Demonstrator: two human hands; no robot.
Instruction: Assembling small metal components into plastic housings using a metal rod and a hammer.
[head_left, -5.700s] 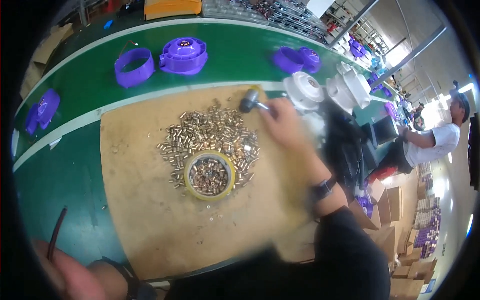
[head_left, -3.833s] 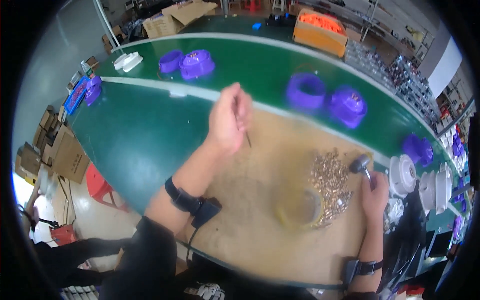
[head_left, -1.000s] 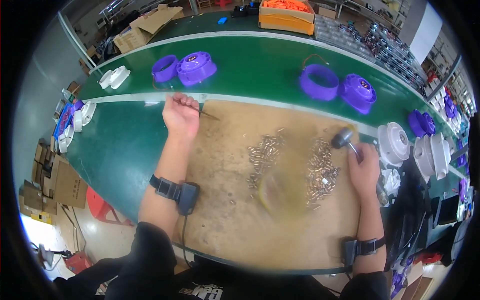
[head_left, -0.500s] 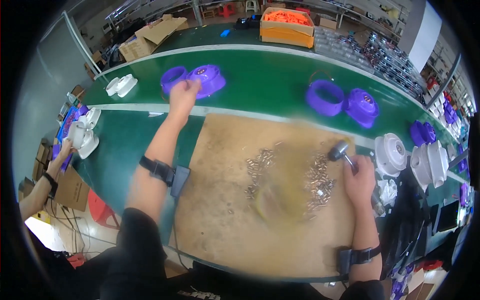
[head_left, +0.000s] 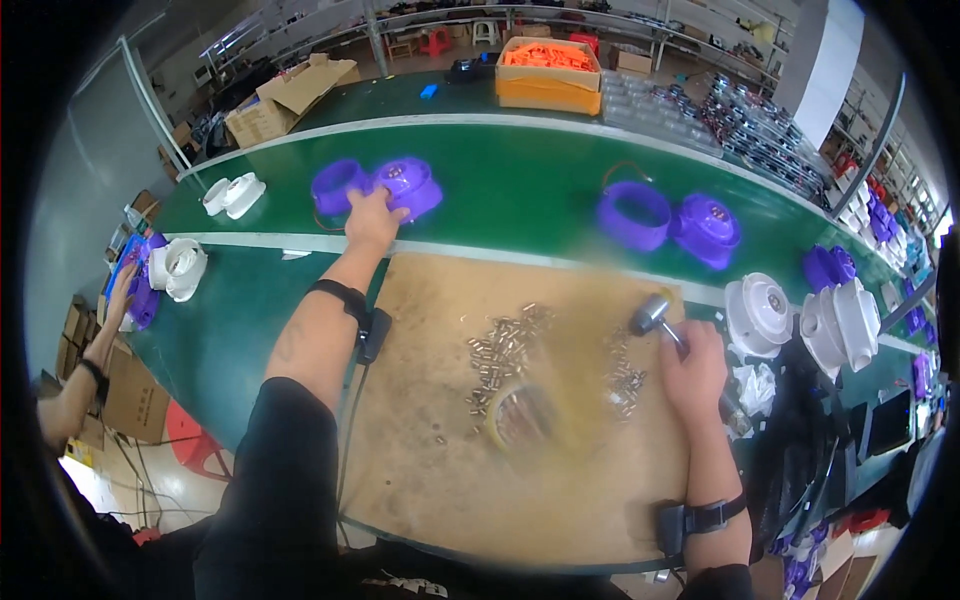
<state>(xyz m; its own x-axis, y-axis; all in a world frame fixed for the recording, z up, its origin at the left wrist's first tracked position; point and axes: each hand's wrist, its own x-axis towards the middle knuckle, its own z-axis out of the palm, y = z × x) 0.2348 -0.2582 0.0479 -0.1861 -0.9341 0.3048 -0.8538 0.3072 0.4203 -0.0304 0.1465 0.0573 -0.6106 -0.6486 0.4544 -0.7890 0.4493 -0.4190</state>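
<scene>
My left hand [head_left: 372, 217] reaches over the green bench with fingers and thumb apart. Its fingertips are at the near edge of a domed purple plastic housing [head_left: 412, 183], whose purple ring [head_left: 339, 186] lies against it on the left. Closed around the handle of a small metal-headed hammer [head_left: 650, 313], my right hand [head_left: 695, 365] rests at the right side of the brown board [head_left: 420, 350]. Small metal cylinders [head_left: 492, 365] lie scattered on that board, beside a roll of tape [head_left: 522, 417]. A blurred smear covers part of the middle of the view.
Another purple ring [head_left: 634, 215] and housing [head_left: 707, 230] stand far right of centre. White housings [head_left: 757, 315] sit beyond my right hand, near crumpled tissue [head_left: 754, 390]. At far left, another person's hand [head_left: 122, 292] is beside white and purple parts. An orange-filled box [head_left: 548, 92] stands behind.
My left hand has gone from fingers drawn together above the purple housing to spread fingers at its near edge. My right hand still grips the hammer. The view has shifted slightly.
</scene>
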